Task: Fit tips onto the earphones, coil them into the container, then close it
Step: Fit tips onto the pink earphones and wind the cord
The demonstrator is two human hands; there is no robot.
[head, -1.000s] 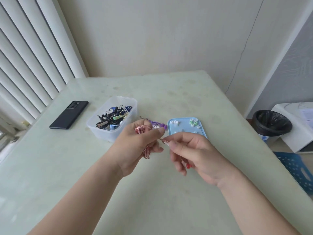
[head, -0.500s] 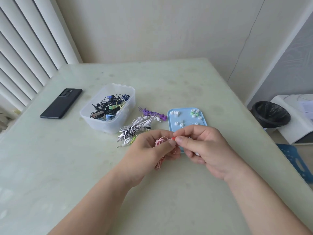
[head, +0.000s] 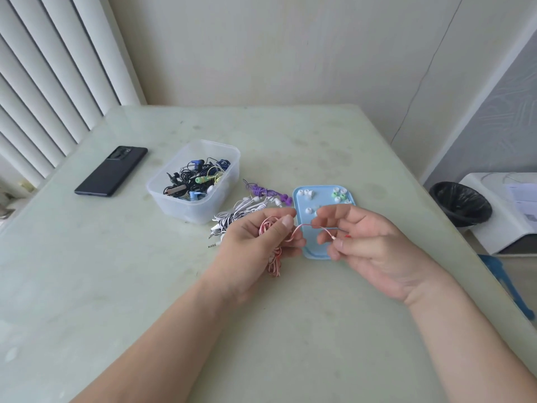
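Head view: my L hand (head: 255, 242) gripping pink earphones (head: 268, 228); R hand (head: 369, 242) pinching their cable (head: 312, 226), running L-R; tips (head: 308, 211) lying just beyond R.

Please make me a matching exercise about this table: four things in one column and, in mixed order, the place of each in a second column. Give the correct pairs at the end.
Things
1. black phone
2. pink earphones
3. ear tips
4. purple earphones

Places
A. lying on the blue lid
B. on the table, between the clear container and the lid
C. held by the left hand and the right hand
D. on the table, left of the container

Pairs: 1-D, 2-C, 3-A, 4-B
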